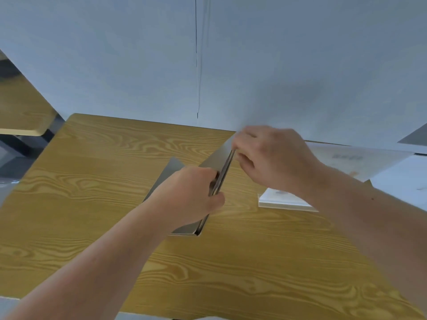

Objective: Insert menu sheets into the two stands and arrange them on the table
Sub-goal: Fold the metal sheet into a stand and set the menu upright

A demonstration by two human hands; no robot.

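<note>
Head view: your left hand [194, 192] pinches the stand [215, 179] upright mid-table [92, 181]; your right hand [270, 158] grips its top edge. Spread the panels evenly. Sheets [284, 199] lie just right of the stand.

A grey wall [300, 54] stands behind; a second wooden tabletop [20, 107] sits far left.

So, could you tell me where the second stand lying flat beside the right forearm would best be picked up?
Probably by its near long edge. The second stand lies flat on the table, with its front edge and left corner exposed, while the right forearm covers its far right part. Coming from the left or front, fingers could slide under that edge and pinch the slab's thickness; a top-down grab has nothing to close on.
</note>
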